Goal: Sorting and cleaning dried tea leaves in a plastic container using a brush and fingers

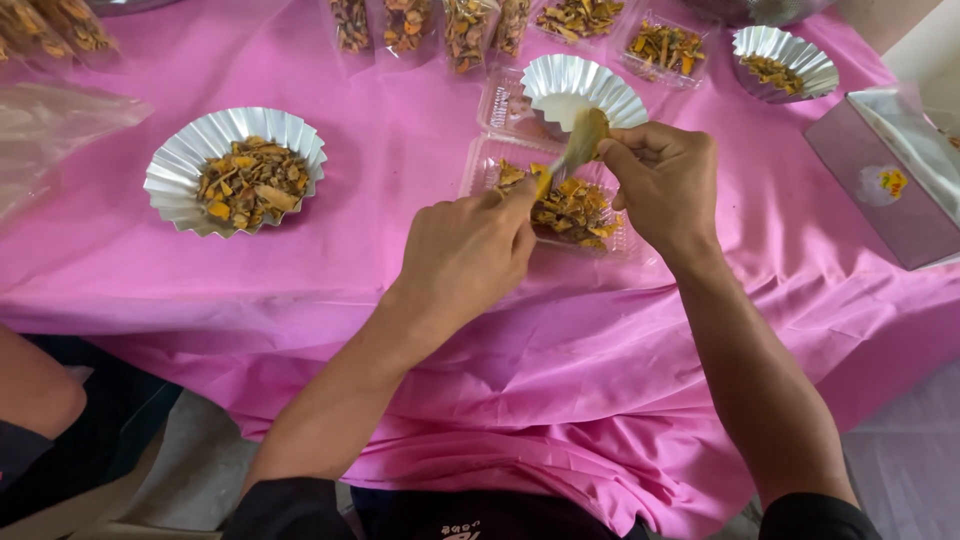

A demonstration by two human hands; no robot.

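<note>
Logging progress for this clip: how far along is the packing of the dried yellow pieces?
Done: bags at the far edge look filled. In hand: left hand and right hand hold one yellow piece over a part-filled clear tray. Left: the full foil dish and an empty one.

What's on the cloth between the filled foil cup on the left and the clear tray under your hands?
Head view: only bare pink cloth lies between the foil cup and the clear tray.

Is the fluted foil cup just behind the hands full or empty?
Empty: the fluted silver foil cup shows only bare, shiny inside.
</note>
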